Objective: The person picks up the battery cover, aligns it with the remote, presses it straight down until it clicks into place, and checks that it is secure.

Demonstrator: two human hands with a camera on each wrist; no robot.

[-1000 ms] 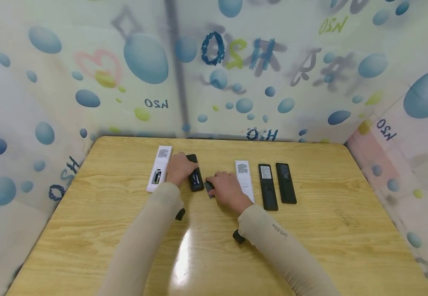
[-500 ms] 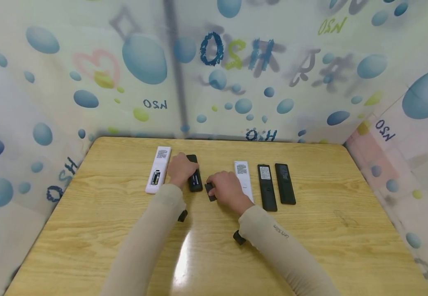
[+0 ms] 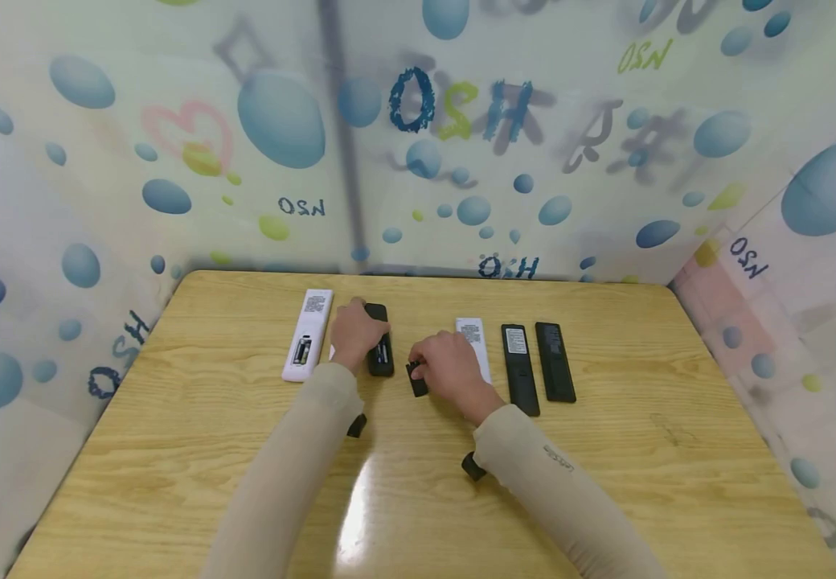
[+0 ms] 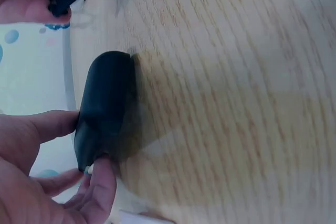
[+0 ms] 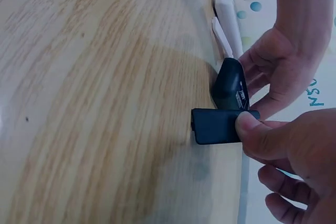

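Note:
A black remote control point(image 3: 382, 358) lies back up on the table with its battery compartment uncovered. My left hand point(image 3: 356, 334) grips it, thumb on one side and fingers on the other, as the left wrist view shows. Just to its right, my right hand point(image 3: 448, 366) pinches a small black battery cover point(image 5: 216, 126) between thumb and fingers. That cover is held up off the table, apart from the remote in the head view. Batteries show inside the black remote's compartment. Left of my left hand lies a white remote point(image 3: 308, 334), its compartment also uncovered with a battery inside.
A small white cover point(image 5: 222, 38) lies between the white remote and my left hand. To the right lie another white remote point(image 3: 473, 338), partly behind my right hand, and two black remotes point(image 3: 519, 370). A patterned wall stands behind the table point(image 3: 642, 466).
My right hand has shifted slightly right with the battery cover, turning it more upright. My left hand keeps its grip on the black remote, which has barely moved.

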